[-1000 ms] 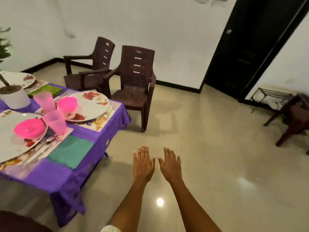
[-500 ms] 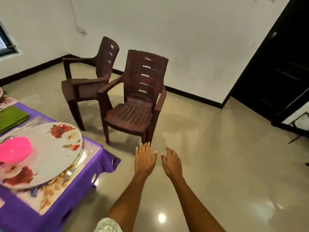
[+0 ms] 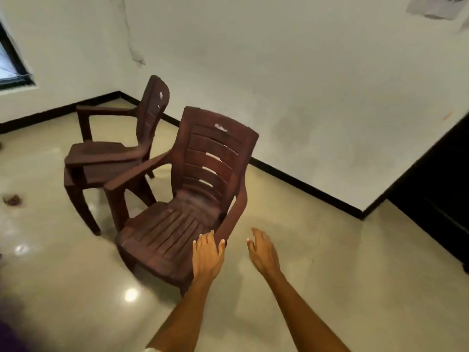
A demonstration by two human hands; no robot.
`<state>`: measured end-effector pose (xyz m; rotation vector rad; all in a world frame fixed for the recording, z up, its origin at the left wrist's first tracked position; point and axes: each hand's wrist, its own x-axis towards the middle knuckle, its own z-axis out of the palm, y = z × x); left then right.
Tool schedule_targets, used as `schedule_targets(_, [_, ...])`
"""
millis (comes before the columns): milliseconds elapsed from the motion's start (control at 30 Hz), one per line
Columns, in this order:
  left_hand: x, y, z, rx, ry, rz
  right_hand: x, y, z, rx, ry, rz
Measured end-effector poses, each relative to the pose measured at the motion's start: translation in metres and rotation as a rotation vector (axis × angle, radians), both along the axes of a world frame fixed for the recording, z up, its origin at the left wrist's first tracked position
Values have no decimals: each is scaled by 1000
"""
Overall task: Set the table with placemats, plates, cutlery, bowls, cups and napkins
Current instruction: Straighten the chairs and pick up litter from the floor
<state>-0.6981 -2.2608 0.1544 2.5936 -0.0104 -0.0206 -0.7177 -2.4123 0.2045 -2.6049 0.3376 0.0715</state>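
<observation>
None of the table things — placemats, plates, cutlery, bowls, cups, napkins — can be seen; only a blurred purple patch (image 3: pixel 10 336) shows at the bottom left corner, too smeared and cut off by the frame to identify.

Both hands reach forward, empty, with fingers straight and loosely spread. The left hand (image 3: pixel 207 256) hovers, back up, over the front right corner of the near dark brown slatted plastic armchair (image 3: pixel 177 224), its fingertips overlapping the lower end of the chair's right armrest — whether they touch it cannot be told. The right hand (image 3: pixel 262 252) is just to the right of that, over the shiny beige tiled floor (image 3: pixel 330 288), apart from the left and turned slightly edge-on. A bit of pale sleeve (image 3: pixel 149 349) is cut off at the bottom edge.

Behind the near chair stands a second dark brown plastic armchair (image 3: pixel 114 153), turned sideways; the near chair's left armrest hides part of it. A small dark scrap (image 3: pixel 11 199) on the floor at left is too blurred to name. A white wall (image 3: pixel 304 72) with a black skirting, a dark window frame (image 3: pixel 12 62) cropped at left and a black door (image 3: pixel 436 194) cropped at right close the room.
</observation>
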Motion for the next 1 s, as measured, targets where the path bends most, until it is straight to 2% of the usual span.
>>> schedule_targets(133, [98, -43, 9, -86, -72, 164, 121, -41, 20, 79, -87, 4])
schedule_targets(233, [181, -66, 12, -163, -19, 283, 218, -53, 31, 102, -147, 66])
schedule_targets(367, [278, -84, 1, -178, -42, 399, 335, -61, 47, 143, -273, 124])
schedule_targets(533, [371, -95, 11, -376, -66, 634, 463, -69, 85, 115, -327, 188])
schedule_targets(800, [479, -108, 36, -662, -207, 754, 621, -52, 81, 15, 32, 526])
schedule_targets(900, [506, -114, 34, -670, -231, 772, 651, -45, 56, 145, 198, 570])
schedule_targets(1000, [525, -128, 30, -682, -201, 858, 664, -47, 42, 409, 362, 574])
